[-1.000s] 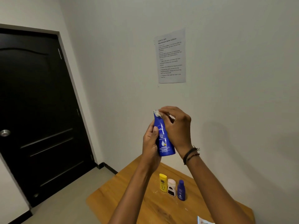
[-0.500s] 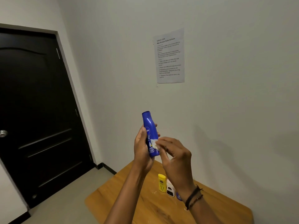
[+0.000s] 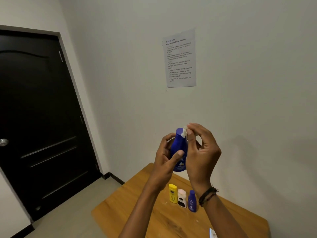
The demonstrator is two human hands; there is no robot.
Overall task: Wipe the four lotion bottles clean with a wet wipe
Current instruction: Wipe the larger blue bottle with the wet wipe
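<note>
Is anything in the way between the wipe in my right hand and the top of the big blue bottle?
Nothing visible. The right hand pinches the wet wipe directly against the top of the large blue lotion bottle, which the left hand grips around its middle. The three smaller bottles stand on the table below, apart.

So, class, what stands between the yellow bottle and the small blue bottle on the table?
An upright white bottle with a dark label, shown in the head view.
</note>
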